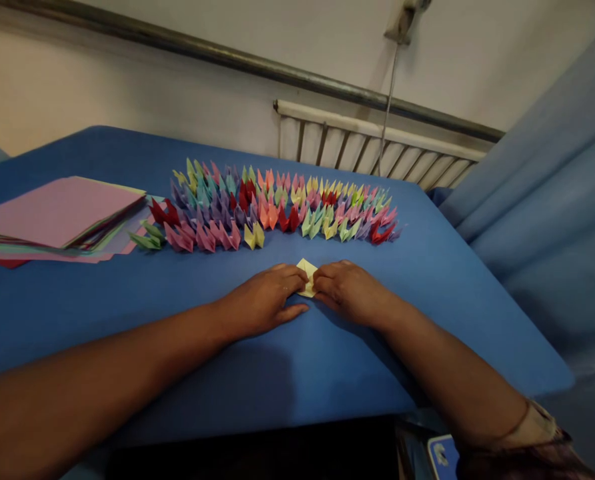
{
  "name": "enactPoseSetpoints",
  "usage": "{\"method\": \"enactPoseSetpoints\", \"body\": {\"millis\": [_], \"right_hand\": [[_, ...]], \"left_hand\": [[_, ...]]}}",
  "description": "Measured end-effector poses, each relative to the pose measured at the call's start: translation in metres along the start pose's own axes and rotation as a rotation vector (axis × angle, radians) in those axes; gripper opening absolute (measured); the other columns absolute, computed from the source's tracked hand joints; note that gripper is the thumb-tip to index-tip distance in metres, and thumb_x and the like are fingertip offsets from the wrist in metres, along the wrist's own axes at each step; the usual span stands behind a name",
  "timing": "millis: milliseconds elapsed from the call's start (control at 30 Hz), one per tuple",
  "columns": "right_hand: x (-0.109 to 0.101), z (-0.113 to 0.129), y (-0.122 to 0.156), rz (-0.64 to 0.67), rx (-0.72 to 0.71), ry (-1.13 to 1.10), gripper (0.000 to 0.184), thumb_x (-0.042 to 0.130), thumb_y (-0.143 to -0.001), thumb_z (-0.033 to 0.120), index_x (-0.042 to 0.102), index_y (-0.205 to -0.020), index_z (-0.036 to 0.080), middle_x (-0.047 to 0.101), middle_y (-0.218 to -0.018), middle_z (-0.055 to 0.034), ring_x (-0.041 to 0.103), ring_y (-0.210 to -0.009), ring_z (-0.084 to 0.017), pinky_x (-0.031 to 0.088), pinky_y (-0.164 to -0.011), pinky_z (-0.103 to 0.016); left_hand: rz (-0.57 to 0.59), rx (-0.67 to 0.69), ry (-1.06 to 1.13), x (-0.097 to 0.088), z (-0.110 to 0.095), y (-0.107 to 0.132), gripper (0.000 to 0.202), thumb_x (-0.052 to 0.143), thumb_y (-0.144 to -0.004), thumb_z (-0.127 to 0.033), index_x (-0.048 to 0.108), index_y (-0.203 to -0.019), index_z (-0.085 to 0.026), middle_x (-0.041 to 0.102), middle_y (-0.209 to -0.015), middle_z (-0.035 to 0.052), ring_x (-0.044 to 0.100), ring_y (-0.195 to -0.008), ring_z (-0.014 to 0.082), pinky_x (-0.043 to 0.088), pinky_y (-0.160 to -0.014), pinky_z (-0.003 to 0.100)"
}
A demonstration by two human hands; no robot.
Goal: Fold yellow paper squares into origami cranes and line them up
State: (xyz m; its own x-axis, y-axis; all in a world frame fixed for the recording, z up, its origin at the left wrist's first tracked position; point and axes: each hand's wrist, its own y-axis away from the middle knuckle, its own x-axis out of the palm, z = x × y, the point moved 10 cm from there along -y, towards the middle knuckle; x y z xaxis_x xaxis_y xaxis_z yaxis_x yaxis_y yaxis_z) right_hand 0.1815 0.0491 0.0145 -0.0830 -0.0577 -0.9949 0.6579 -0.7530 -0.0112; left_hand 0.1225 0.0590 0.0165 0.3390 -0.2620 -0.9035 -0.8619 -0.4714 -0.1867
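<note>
The left hand is laid palm down on the blue table, its fingertips pressed onto the left edge of a small yellow paper, the thumb stretched out along the cloth. The right hand is set against it from three o'clock, fingers curled and pinching the paper's right edge. The paper is thus held flat between both hands, near the middle of the table, only its folded upper corner being seen.

At twelve o'clock from the hands, well apart from them, rows of folded paper pieces in many colours are stood upright close together. At ten o'clock a stack of sheets is laid flat, a pink sheet on top. Behind the table, at one o'clock, a white radiator is fixed to the wall beneath a metal pipe. At three o'clock a pale blue curtain is hung.
</note>
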Motion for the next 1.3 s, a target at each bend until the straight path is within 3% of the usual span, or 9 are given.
{"method": "enactPoseSetpoints", "body": {"millis": [133,267,433,667,867,967,1133,1300], "right_hand": [[-0.002,-0.004,0.001,-0.047,0.021,-0.056,0.020,0.049,-0.097,0.025,0.066,-0.097,0.014,0.064,-0.091,-0.0072,0.056,-0.083,-0.018,0.037,-0.075,-0.032],[0.001,-0.014,0.001,-0.138,0.035,-0.260,0.014,0.050,-0.095,0.022,0.062,-0.091,0.016,0.062,-0.088,-0.0052,0.054,-0.083,-0.016,0.040,-0.078,-0.030],[0.007,-0.033,0.001,-0.204,0.162,-0.460,0.013,0.054,-0.091,0.016,0.057,-0.078,0.017,0.059,-0.083,-0.0028,0.054,-0.078,-0.014,0.042,-0.075,-0.028],[0.016,-0.049,0.004,-0.183,0.368,-0.424,0.014,0.058,-0.088,0.019,0.056,-0.074,0.018,0.057,-0.082,-0.0016,0.052,-0.078,-0.014,0.040,-0.073,-0.028],[0.014,-0.047,0.003,-0.182,0.356,-0.421,0.015,0.065,-0.086,0.025,0.056,-0.076,0.018,0.056,-0.080,-0.0006,0.051,-0.076,-0.013,0.038,-0.071,-0.027],[0.015,-0.049,0.004,-0.185,0.386,-0.408,0.016,0.065,-0.086,0.025,0.056,-0.075,0.018,0.055,-0.080,-0.0002,0.050,-0.074,-0.013,0.038,-0.070,-0.027],[0.016,-0.050,0.005,-0.199,0.427,-0.358,0.014,0.060,-0.088,0.022,0.055,-0.075,0.018,0.054,-0.080,-0.0007,0.050,-0.075,-0.013,0.038,-0.070,-0.027],[0.015,-0.050,0.004,-0.194,0.457,-0.330,0.016,0.062,-0.087,0.028,0.056,-0.076,0.019,0.054,-0.080,-0.0008,0.050,-0.073,-0.014,0.037,-0.069,-0.028]], "left_hand": [[-0.026,-0.033,0.027,0.003,0.006,-0.003,0.014,0.051,-0.093,-0.022,0.064,-0.092,-0.017,0.065,-0.104,0.0070,0.060,-0.097,0.0196,0.048,-0.091,0.035],[-0.073,-0.084,0.078,0.001,0.012,-0.005,0.018,0.047,-0.092,-0.018,0.065,-0.092,-0.016,0.066,-0.107,0.0075,0.061,-0.101,0.0192,0.048,-0.092,0.034],[-0.096,-0.176,0.071,-0.003,0.020,-0.006,0.020,0.047,-0.090,-0.019,0.064,-0.082,-0.016,0.067,-0.105,0.0082,0.063,-0.096,0.0200,0.049,-0.090,0.037],[-0.135,-0.240,-0.041,-0.007,0.027,-0.006,0.009,0.054,-0.083,-0.021,0.059,-0.077,-0.017,0.065,-0.089,0.0049,0.061,-0.085,0.0201,0.048,-0.082,0.037],[-0.102,-0.264,-0.077,-0.006,0.030,-0.005,0.007,0.054,-0.083,-0.021,0.059,-0.081,-0.017,0.060,-0.082,0.0034,0.057,-0.077,0.0191,0.045,-0.073,0.034],[-0.116,-0.225,-0.078,-0.007,0.027,-0.004,0.010,0.056,-0.083,-0.018,0.061,-0.091,-0.016,0.062,-0.090,0.0049,0.058,-0.084,0.0205,0.046,-0.077,0.035],[-0.056,0.017,-0.127,0.000,0.004,-0.003,0.025,0.050,-0.091,-0.015,0.067,-0.109,-0.021,0.064,-0.121,0.0060,0.054,-0.112,0.0236,0.042,-0.096,0.041],[0.006,0.071,-0.192,0.002,-0.003,0.001,0.031,0.043,-0.098,-0.023,0.064,-0.121,-0.024,0.064,-0.124,0.0064,0.055,-0.113,0.0235,0.041,-0.098,0.042]]}}
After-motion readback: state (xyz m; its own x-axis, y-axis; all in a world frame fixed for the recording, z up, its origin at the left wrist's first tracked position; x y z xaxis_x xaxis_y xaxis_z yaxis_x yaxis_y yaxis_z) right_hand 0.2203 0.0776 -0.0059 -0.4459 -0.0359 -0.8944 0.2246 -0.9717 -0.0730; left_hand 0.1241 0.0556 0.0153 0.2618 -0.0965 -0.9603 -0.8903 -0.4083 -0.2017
